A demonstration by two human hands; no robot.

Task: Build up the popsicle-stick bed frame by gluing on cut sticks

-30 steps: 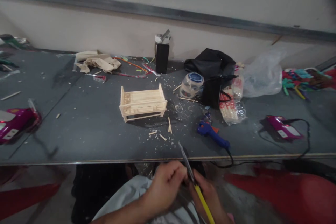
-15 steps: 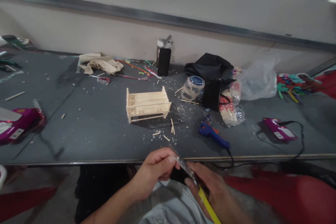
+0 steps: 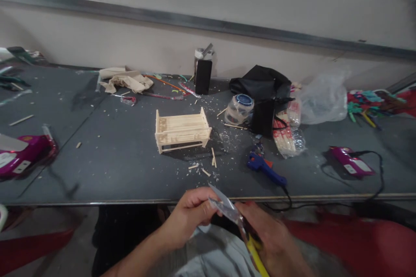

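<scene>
Below the table's front edge, my right hand (image 3: 268,231) is closed round the yellow handle of a pair of scissors (image 3: 230,210). Their metal blades are parted and point up and left, toward my other hand. My left hand (image 3: 195,210) pinches thumb against fingers right at the blades; what it holds is too small and hidden to name. On the table beyond my hands stands a small rack-like model (image 3: 183,130) built of thin pale wooden sticks. Cut stick pieces (image 3: 206,172) and white crumbs lie between it and the edge.
A blue glue gun (image 3: 266,171) with a cord lies to the right. Behind it are a clear jar with a blue lid (image 3: 240,108), a black bag (image 3: 260,80) and packs of sticks (image 3: 287,136). A phone (image 3: 203,77) leans on a bottle. Purple devices (image 3: 352,162) sit at both sides.
The scissor blades have opened apart; before, they looked closed together near my left fingertips. My left hand keeps its pinch in nearly the same spot. The view has shifted slightly.
</scene>
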